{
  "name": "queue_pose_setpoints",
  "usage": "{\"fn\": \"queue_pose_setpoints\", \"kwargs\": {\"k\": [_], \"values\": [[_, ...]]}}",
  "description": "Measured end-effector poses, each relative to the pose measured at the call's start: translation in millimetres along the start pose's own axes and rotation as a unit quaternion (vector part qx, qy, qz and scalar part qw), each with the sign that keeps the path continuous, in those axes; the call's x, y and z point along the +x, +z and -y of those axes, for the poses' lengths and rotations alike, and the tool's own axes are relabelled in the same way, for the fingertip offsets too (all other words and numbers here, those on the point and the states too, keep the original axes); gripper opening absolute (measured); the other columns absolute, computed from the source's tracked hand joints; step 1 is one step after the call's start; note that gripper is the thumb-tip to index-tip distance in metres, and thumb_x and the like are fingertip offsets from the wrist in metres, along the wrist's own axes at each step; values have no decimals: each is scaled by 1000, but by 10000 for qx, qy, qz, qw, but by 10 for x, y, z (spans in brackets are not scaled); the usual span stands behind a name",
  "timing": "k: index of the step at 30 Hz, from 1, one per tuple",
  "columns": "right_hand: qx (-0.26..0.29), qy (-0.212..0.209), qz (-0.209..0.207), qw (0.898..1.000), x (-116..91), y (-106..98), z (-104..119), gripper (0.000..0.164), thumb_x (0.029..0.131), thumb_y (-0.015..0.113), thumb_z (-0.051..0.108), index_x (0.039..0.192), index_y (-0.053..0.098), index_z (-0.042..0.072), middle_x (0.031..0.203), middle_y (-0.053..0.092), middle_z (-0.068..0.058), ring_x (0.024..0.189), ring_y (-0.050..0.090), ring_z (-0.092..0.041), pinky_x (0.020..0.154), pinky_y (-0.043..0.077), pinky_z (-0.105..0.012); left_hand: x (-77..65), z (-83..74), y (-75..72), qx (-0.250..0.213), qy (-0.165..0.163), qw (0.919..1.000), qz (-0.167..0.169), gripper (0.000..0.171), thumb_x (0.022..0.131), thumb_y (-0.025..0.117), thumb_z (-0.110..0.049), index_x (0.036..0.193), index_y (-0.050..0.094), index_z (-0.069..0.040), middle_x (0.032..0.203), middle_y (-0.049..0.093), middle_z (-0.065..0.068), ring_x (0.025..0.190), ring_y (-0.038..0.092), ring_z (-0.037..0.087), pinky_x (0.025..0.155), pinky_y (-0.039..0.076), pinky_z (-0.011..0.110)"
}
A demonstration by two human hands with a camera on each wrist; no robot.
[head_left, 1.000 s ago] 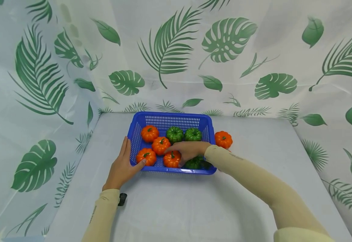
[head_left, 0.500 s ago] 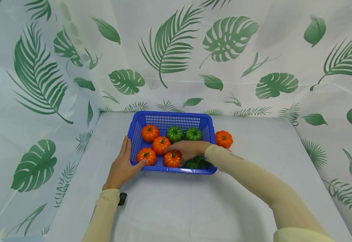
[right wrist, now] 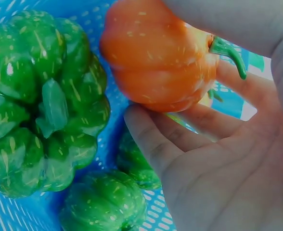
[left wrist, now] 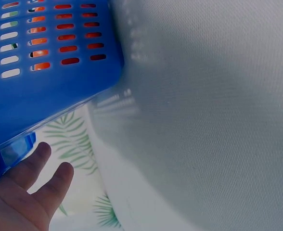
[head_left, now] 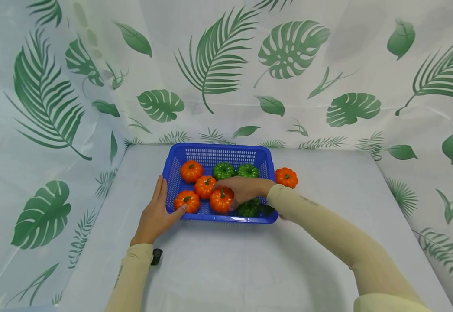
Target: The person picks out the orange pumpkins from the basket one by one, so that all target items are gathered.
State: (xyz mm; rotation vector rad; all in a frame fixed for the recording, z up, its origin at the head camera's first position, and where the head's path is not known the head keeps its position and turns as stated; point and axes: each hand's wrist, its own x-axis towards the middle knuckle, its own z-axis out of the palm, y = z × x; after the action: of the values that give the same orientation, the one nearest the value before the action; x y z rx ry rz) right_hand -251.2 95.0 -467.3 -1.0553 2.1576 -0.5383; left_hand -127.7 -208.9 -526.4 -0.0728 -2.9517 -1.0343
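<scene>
My right hand point(head_left: 243, 189) reaches into a blue plastic basket point(head_left: 220, 218) and grips a small orange pumpkin point(head_left: 220, 202) with a green stem. In the right wrist view, the thumb lies across one side of the orange pumpkin point(right wrist: 156, 72) and the fingers curl under the other. Three other orange pumpkins, one of them at the front left point(head_left: 186, 202), sit in the basket's left half. Green pumpkins point(head_left: 224, 171) fill its right half, partly hidden by my hand. My left hand point(head_left: 154, 221) rests at the basket's left front corner, fingers straight along the outside, thumb over the rim.
Outside the basket, against its right side, lies another orange pumpkin point(head_left: 286, 177). A white tabletop point(head_left: 226, 268) carries everything, and a leaf-patterned curtain point(head_left: 226, 117) rises directly behind the basket. A small black object point(head_left: 156, 256) shows at my left wrist.
The orange pumpkin in my right hand has risen slightly from the basket floor, and the right hand has moved up with it. My left hand keeps its place at the basket corner.
</scene>
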Motion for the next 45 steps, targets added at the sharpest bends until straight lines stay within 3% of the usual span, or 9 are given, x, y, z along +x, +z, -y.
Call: {"fn": "queue_pose_setpoints", "kwargs": {"k": [16, 22, 32, 39, 45], "values": [[407, -96, -877, 9953, -219, -93, -51, 77, 93, 85, 23, 159, 48, 7, 158, 50, -12, 140, 50, -31, 119, 41, -50, -12, -21, 15, -65, -25, 9999, 92, 113, 97, 68, -61, 172, 3, -5, 180, -6, 8, 155, 30, 48, 118, 35, 63], [699, -153, -1260, 9894, -338, -98, -74, 76, 91, 86, 26, 156, 51, 10, 155, 52, -11, 135, 53, -31, 113, 48, -51, -12, -13, 18, -36, -33, 9999, 95, 113, 98, 66, -62, 172, 2, -6, 180, -7, 6, 156, 29, 48, 119, 34, 63], [1013, -82, -1746, 9794, -528, -115, -193, 80, 89, 88, 33, 157, 52, 11, 156, 51, -12, 139, 51, -33, 116, 44, -56, -15, -10, 17, -88, 14, 9999, 63, 113, 98, 66, -62, 172, 2, -5, 180, -8, 7, 157, 26, 48, 120, 32, 64], [1358, 5, -2022, 9699, -672, -135, -254, 77, 92, 86, 33, 158, 52, 13, 157, 49, -12, 135, 53, -34, 111, 49, -56, -19, -6, 4, -143, -101, 9998, 129, 113, 98, 66, -63, 172, 1, -8, 180, -10, 3, 158, 25, 47, 120, 32, 64], [1443, 91, -2193, 9649, -788, -150, -340, 77, 94, 84, 34, 160, 49, 13, 161, 45, -15, 138, 50, -36, 113, 46, -59, -20, -16, 4, -150, -154, 9996, 174, 114, 98, 66, -64, 172, 0, -8, 179, -10, 3, 158, 23, 47, 120, 31, 65]]}}
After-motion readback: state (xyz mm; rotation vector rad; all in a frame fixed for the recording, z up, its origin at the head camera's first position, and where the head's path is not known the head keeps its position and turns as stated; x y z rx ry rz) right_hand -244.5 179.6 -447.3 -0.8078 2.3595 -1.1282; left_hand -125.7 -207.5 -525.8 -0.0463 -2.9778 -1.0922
